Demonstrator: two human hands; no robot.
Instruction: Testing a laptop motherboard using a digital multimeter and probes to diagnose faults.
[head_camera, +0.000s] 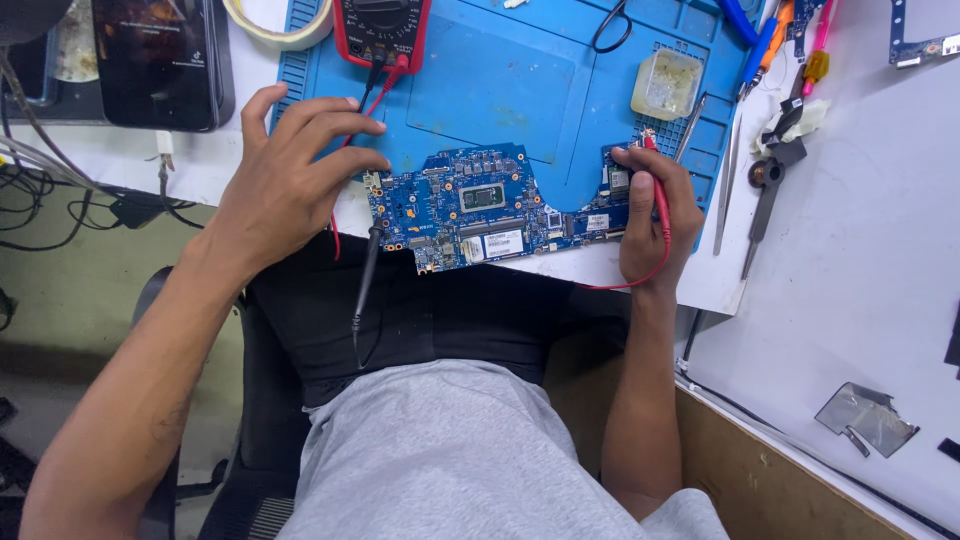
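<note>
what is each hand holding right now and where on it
The right hand holds the red meter probe along its handle, tip up. The left hand holds nothing, fingertips resting at the blue circuit board edge.

Electronics repair workshop: multimeter (381, 30), blue mat (500, 90).

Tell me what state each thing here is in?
Circuit board: bare, flat at the table edge.
Left hand: fingertips steadying the board's left end.
Right hand: shut on the red probe.
Black probe: unheld, dangling off the edge.
Meter: leads plugged in.
Small plastic tub: open.
</note>
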